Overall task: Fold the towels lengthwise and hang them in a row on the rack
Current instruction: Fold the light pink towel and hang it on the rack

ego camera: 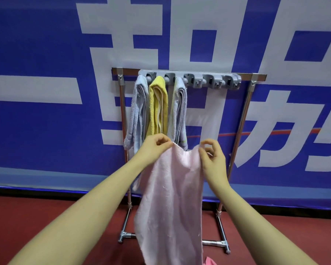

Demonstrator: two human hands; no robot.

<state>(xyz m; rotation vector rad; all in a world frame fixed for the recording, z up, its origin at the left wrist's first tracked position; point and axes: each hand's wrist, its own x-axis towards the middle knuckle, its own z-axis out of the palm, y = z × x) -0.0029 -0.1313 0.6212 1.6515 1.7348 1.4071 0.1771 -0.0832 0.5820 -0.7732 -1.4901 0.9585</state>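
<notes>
Red flooring [46,217] is running under you, with a scrap of brighter pink cloth [209,262] lying at the bottom edge. You are holding a pale pink towel [170,197] up by its top edge, its length hanging toward the floor. Your left hand [155,148] is pinching the left corner, and your right hand [212,159] is pinching the right corner. Just behind, the metal rack [243,119] is standing with a grey clip bar [191,78] along its top rail. Three folded towels are hanging in its left clips: a light blue towel [138,111], a yellow towel [158,106] and a grey-white towel [179,111]. Farthest back, a blue banner [36,44] with large white characters is filling the wall.
</notes>
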